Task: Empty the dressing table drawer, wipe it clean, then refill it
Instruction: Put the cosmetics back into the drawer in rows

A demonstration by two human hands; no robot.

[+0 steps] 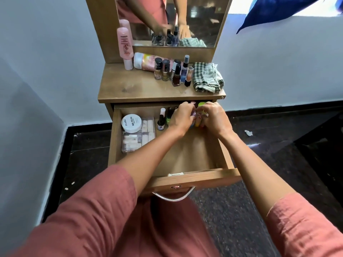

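Drawer point(185, 154), one white tub point(131, 123) inside, left hand point(181, 118), right hand point(214, 117) gripping bottles point(201, 105)

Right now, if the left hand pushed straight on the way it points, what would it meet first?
The small bottles that the left hand curls round; past them, probably the drawer's back wall, though depth is unclear.
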